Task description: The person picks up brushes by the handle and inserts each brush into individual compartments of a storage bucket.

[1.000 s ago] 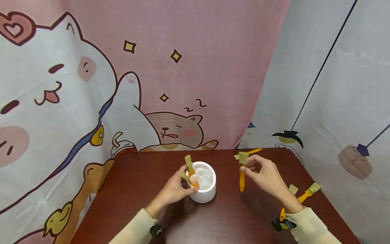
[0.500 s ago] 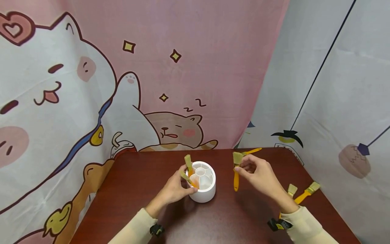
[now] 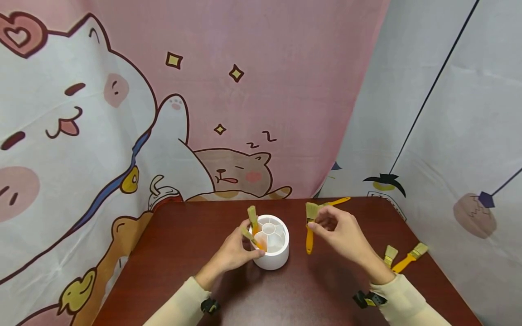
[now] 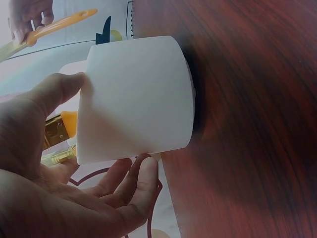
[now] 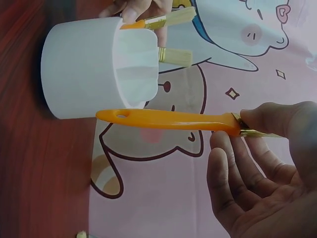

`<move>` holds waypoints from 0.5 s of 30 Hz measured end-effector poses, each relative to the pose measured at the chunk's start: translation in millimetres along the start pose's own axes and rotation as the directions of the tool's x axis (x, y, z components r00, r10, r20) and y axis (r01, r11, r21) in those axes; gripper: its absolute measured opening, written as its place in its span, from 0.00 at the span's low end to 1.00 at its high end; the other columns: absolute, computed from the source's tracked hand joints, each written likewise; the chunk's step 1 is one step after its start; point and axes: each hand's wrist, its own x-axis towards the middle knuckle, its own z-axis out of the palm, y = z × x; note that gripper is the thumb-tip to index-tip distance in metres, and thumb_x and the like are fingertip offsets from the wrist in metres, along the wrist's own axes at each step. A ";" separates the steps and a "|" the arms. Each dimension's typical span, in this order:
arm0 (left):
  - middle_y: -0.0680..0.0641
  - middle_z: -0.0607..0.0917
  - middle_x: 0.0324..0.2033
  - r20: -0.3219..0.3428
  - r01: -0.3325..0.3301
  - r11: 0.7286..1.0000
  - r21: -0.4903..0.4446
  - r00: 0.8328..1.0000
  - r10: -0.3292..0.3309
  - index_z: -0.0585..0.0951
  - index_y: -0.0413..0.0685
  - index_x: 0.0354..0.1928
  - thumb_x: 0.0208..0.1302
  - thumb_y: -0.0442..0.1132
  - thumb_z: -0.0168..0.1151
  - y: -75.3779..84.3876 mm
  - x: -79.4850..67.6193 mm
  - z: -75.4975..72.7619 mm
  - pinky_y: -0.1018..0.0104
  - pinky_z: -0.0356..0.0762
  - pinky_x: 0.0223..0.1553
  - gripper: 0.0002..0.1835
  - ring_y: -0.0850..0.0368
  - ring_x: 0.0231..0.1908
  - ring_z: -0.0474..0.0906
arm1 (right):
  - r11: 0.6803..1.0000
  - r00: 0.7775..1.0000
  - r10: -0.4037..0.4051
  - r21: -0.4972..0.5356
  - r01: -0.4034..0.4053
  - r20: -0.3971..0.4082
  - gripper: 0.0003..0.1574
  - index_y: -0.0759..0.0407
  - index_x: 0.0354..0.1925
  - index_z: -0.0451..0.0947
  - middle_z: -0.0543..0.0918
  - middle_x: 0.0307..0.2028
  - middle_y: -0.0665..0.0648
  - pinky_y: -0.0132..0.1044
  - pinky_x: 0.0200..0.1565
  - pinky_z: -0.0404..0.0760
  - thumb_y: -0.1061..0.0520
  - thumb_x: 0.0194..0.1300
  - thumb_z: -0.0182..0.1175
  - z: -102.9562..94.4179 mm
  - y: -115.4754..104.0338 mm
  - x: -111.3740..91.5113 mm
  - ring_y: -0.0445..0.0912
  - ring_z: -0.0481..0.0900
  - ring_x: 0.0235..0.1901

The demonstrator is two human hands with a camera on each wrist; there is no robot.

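On the table (image 3: 281, 296) (head view), the left hand (image 3: 233, 251) grips a white organizer (image 3: 274, 261) holding two brushes (image 3: 253, 218); the right hand (image 3: 345, 235) pinches a third brush (image 3: 309, 237) nearby, bristles up. Left wrist view: the thumb (image 4: 57, 90) touches the rim. Right wrist view: the pinch falls at the ferrule (image 5: 250, 133).

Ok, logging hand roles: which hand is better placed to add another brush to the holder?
Probably the right hand: it pinches a brush, handle down, beside the white holder, which the left hand holds.
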 end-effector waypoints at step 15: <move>0.41 0.88 0.69 0.013 -0.002 1.000 0.009 1.000 0.002 0.71 0.49 0.85 0.63 0.44 0.91 0.9 -0.6 -2.9 0.38 0.88 0.65 0.53 0.44 0.60 0.91 | 0.997 0.999 -0.053 0.059 0.053 0.000 0.14 0.52 0.49 0.87 0.93 0.38 0.50 0.32 0.41 0.88 0.54 0.73 0.83 11.3 -14.1 3.1 0.38 0.89 0.35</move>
